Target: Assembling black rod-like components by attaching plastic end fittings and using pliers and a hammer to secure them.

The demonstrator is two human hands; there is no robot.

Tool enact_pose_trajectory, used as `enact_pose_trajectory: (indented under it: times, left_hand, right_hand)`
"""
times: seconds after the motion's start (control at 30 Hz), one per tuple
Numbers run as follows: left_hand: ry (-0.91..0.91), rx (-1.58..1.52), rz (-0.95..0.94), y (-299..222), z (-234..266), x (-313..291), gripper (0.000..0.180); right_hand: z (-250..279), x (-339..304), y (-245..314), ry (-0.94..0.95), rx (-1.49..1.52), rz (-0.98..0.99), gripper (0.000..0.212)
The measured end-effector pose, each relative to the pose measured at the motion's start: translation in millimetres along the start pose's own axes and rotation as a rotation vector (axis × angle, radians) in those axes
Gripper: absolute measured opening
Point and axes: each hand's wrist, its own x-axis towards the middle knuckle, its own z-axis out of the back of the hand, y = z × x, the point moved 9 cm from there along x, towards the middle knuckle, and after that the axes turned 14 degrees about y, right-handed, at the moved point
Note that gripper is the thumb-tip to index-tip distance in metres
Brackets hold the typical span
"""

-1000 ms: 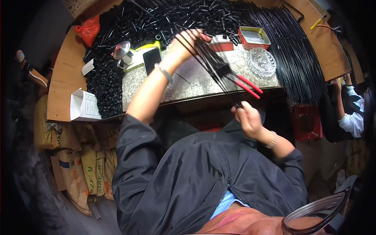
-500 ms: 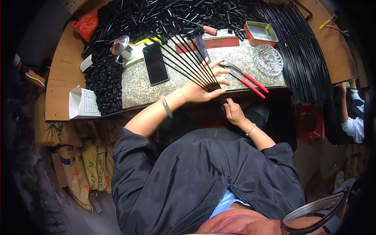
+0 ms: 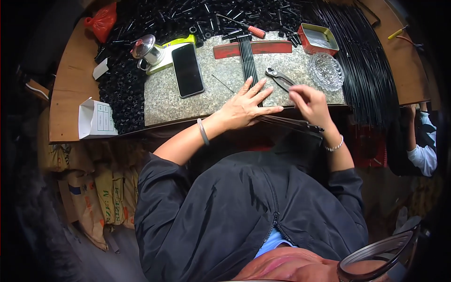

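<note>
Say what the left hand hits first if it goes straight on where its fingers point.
Likely the pliers, just ahead and slightly right of the left hand, which lies over black rods. Depth is unclear from one view.

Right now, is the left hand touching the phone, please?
Apart. The head view shows a strip of bare speckled slab between the left hand and the phone's lower end.

Bright stone slab (image 3: 162, 104), dim floor (image 3: 126, 244) below, fisheye-bowed table (image 3: 67, 103), black corners.
</note>
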Motion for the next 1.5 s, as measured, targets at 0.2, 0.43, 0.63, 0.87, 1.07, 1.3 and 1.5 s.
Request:
enact_pose_trajectory:
  times: [0.2,0.43,0.63,0.87,1.07,1.3,1.5]
  left_hand:
    - [0.061,0.013,0.065,2.8,3.0,0.6,0.069]
    - [0.022,0.019,0.07,2.1,3.0,0.9,0.069]
    - [0.056,-0.01,0.073,3.0,2.8,1.6,0.063]
    - [0.033,0.065,0.096,3.5,0.8,3.4,0.056]
    - [0.022,0.05,0.084,3.3,3.9,2.9,0.062]
    - [0.026,0.033,0.083,3.7,3.8,4.3,0.061]
    - [0.026,0.02,0.081,3.7,4.2,3.4,0.062]
  right_hand:
    - [84.4,64.4,-7.7,-0.289,-0.389,0.105,0.015]
    - [136.1,135.9,-102.4,-0.024,-0.622,-0.353,0.018]
    - [122.0,156.2,-100.1,0.1,-0.66,-0.238,0.014]
    - [140.0,158.7,-96.5,-0.042,-0.677,-0.164,0.016]
    - [62.2,162.4,-19.0,0.067,-0.366,0.248,0.015]
    - [4.1,186.5,-32.8,0.126,-0.271,0.119,0.019]
    - [-5.8,193.5,-37.4,0.129,-0.26,0.132,0.018]
